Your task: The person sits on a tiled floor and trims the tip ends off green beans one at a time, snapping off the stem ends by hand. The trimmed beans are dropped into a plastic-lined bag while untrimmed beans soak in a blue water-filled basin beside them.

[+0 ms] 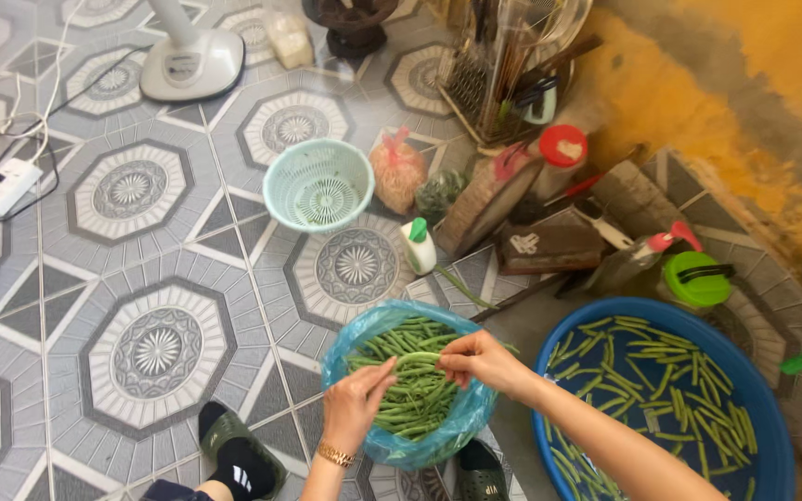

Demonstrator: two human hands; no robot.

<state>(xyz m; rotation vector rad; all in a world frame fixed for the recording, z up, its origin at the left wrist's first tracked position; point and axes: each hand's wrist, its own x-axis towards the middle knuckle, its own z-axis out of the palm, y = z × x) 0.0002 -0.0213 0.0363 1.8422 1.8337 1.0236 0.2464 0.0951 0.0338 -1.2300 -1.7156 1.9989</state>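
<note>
Both hands over blue bag (pixel 392 445) of green beans. Left hand (pixel 356 401) and right hand (pixel 477 357) each hold a pinching grip on one green bean (pixel 417 358) — trimming step, likely. Right of grip — blue basin (pixel 761 390) holding cut pieces. Patterned tile floor (pixel 155 269), yellow wall (pixel 744 83) beyond.

Blue basin (pixel 763 390) runs off the bottom and right edges, so its near rim can't be seen. The right hand's (pixel 480 357) forearm covers part of the cut beans (pixel 670 380) in it. Left hand (pixel 356 404): fingertips sink among the green beans (pixel 410 385), the grip unclear. The blue bag (pixel 364 334) hides the lower beans. Far off, the fan base (pixel 192 60) loses its pole at the top edge. The rack (pixel 489 83) against the far wall is a blurred jumble. Near edge cuts both sandals (pixel 234 445).
</note>
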